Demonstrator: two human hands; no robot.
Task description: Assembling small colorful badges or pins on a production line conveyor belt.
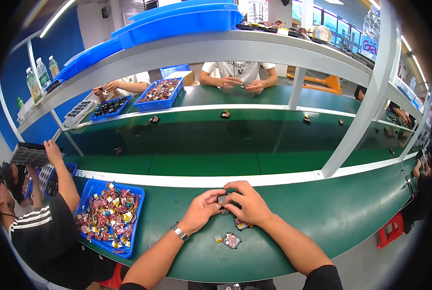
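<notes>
Forearms (pixel 154 257), dark casing (pixel 222 198) between hands (pixel 249 206)

This looks like a factory assembly line: a long green worktop (pixel 336 212) runs beside what seems a conveyor belt (pixel 201 137) dotted with small electronic pieces (pixel 225 114); a blue tray (pixel 139 212) heaped with more stands near the worktop's front edge, at left; people (pixel 237 72) work on both sides, beneath shelving (pixel 216 51) and strip lights (pixel 57 18).
</notes>
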